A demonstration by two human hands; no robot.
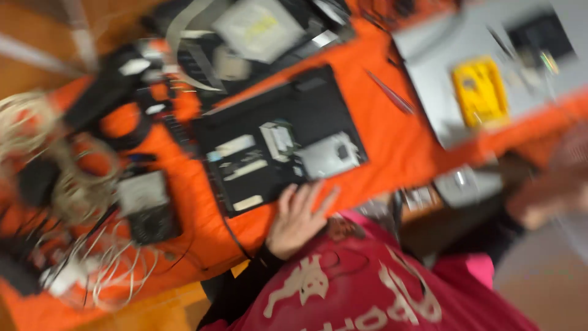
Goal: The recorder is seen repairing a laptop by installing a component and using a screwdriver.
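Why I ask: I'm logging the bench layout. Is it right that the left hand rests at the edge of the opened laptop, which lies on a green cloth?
Not quite. The head view shows the left hand at the edge of the opened laptop, but the cloth under it is orange, not green.

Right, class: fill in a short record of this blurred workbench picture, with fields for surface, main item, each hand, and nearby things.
Surface: orange cloth-covered table
Main item: opened black laptop base, inner parts exposed
Left hand: flat, fingers spread, on the base's near edge; holds nothing
Right hand: off the table at the right, too blurred to tell if it grips anything
Nearby: yellow rectangular meter on a grey mat; tangled pale cables at left
Image: tilted, motion-blurred
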